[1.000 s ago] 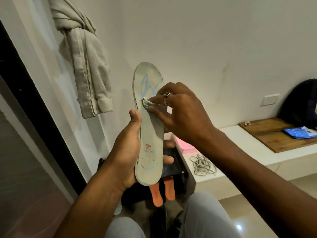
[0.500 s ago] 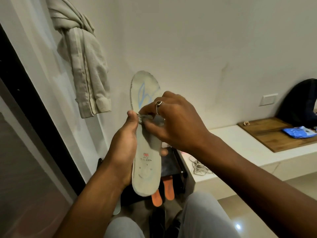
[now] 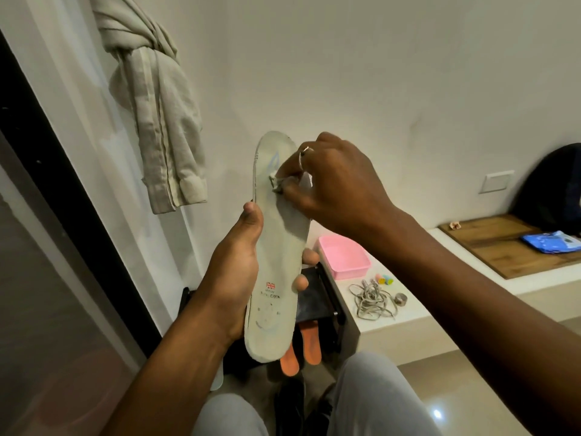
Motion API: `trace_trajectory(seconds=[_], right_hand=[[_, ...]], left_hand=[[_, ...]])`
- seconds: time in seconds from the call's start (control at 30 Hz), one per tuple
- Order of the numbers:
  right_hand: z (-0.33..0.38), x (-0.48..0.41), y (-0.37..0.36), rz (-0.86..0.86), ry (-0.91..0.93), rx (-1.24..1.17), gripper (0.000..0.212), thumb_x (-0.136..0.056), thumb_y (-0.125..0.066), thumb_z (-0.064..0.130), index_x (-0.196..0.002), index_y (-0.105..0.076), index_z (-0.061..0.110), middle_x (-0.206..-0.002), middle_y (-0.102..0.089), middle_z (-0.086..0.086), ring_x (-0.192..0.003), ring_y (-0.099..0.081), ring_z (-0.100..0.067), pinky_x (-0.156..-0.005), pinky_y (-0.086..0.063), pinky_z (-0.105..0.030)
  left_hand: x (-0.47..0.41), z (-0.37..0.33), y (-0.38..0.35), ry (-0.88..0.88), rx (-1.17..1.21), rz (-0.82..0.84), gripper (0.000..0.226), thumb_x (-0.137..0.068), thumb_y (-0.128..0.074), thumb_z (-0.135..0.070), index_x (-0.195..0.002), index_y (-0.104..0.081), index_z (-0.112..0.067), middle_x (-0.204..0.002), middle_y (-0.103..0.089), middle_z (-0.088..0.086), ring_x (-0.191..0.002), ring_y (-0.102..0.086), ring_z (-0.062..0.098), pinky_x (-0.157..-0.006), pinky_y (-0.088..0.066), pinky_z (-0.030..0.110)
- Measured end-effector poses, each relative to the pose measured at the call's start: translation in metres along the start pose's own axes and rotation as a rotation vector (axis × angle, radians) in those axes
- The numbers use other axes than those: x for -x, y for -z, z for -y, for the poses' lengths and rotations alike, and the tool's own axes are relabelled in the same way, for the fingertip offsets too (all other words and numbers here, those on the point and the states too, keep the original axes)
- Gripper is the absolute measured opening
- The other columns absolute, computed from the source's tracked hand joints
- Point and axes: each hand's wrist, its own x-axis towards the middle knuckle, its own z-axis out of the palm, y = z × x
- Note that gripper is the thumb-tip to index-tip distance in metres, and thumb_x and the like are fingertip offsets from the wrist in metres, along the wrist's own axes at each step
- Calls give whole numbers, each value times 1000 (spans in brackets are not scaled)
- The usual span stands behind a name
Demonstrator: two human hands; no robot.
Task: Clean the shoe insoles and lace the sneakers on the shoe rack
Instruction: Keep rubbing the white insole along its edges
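A pale grey insole (image 3: 278,262) with a small flag print stands upright in front of me, toe end up. My left hand (image 3: 234,272) grips it around the middle, thumb on its left edge. My right hand (image 3: 333,187) pinches a small crumpled wipe (image 3: 276,184) and presses it against the insole's upper part. Two orange insoles (image 3: 301,350) lie below on a black shoe rack (image 3: 323,297). A tangle of grey laces (image 3: 371,300) rests on the white ledge (image 3: 408,313) to the right.
A pink tub (image 3: 342,258) sits on the ledge near the rack, with small colourful bits and a metal ring beside the laces. A wooden board (image 3: 503,243) carries a blue packet (image 3: 551,242). A beige garment (image 3: 157,121) hangs on the wall. My knees are at the bottom.
My right hand slid the wipe down to the insole's middle, then back up toward the toe end. The view shifted, revealing the pink tub.
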Motion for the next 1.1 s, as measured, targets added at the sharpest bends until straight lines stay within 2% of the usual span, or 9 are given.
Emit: trace_trajectory(seconds=[0.07, 0.2, 0.27, 0.43, 0.6, 0.7, 0.8, 0.97, 1.1], right_hand=[[1, -4, 0, -32, -40, -27, 18, -84, -65, 25, -94, -80, 24, -86, -72, 7, -84, -56, -16, -64, -42, -30], [15, 13, 4, 135, 12, -284, 15, -85, -72, 29, -97, -80, 25, -86, -64, 7, -79, -57, -8, -64, -43, -22], [16, 16, 6, 134, 34, -245, 15, -84, -72, 31, -97, -80, 25, -84, -62, 8, -78, -56, -9, -62, -39, -20], [1, -6, 4, -154, -108, -58, 16, -86, -69, 27, -95, -80, 21, -86, -71, 4, -81, -55, -14, -63, -41, -29], [12, 6, 5, 5, -60, -308, 11, -86, -73, 29, -94, -79, 23, -84, -70, 8, -74, -57, -4, -62, -44, -19], [-3, -4, 5, -39, -116, -190, 15, -86, -71, 36, -95, -78, 26, -84, -69, 10, -75, -55, -5, -61, -41, -21], [-14, -14, 5, -117, -197, -149, 14, -85, -68, 35, -92, -78, 28, -82, -70, 11, -79, -59, -10, -66, -51, -31], [0, 0, 10, 17, -76, -256, 15, -86, -71, 33, -94, -79, 25, -83, -69, 9, -72, -57, -5, -60, -44, -23], [-16, -16, 12, -89, -191, -126, 15, -86, -68, 34, -94, -79, 27, -84, -69, 11, -79, -56, -8, -66, -47, -29]], left_hand=[[1, -1, -2, -9, -3, 13, 69, -98, -24, -65, -130, -62, -16, -90, -69, 22, -59, -58, 27, -54, -49, 33], [1, -3, 3, -66, 39, -13, 65, -100, -26, -63, -132, -61, -20, -94, -67, 24, -62, -61, 29, -55, -50, 34], [1, -2, 2, -70, 31, -23, 63, -100, -26, -63, -132, -61, -21, -93, -67, 24, -63, -61, 30, -57, -49, 34], [3, 1, -8, -39, -30, 52, 70, -99, -22, -62, -128, -61, -12, -89, -65, 23, -60, -56, 26, -55, -49, 32], [6, 0, -6, -38, 8, 28, 68, -100, -23, -63, -124, -63, -13, -88, -65, 24, -58, -55, 28, -53, -47, 31], [6, 0, -7, -44, -29, 60, 71, -96, -25, -65, -130, -61, -14, -91, -64, 25, -60, -56, 27, -54, -49, 32], [6, 1, -11, -61, -79, 84, 72, -93, -26, -65, -133, -59, -15, -94, -64, 24, -62, -57, 26, -56, -50, 33], [7, 1, -8, -70, -68, 39, 70, -98, -23, -62, -131, -58, -12, -89, -65, 26, -60, -55, 29, -56, -47, 33], [7, 2, -15, -84, -97, 67, 70, -93, -28, -65, -132, -59, -15, -92, -65, 25, -62, -55, 29, -55, -48, 33]])
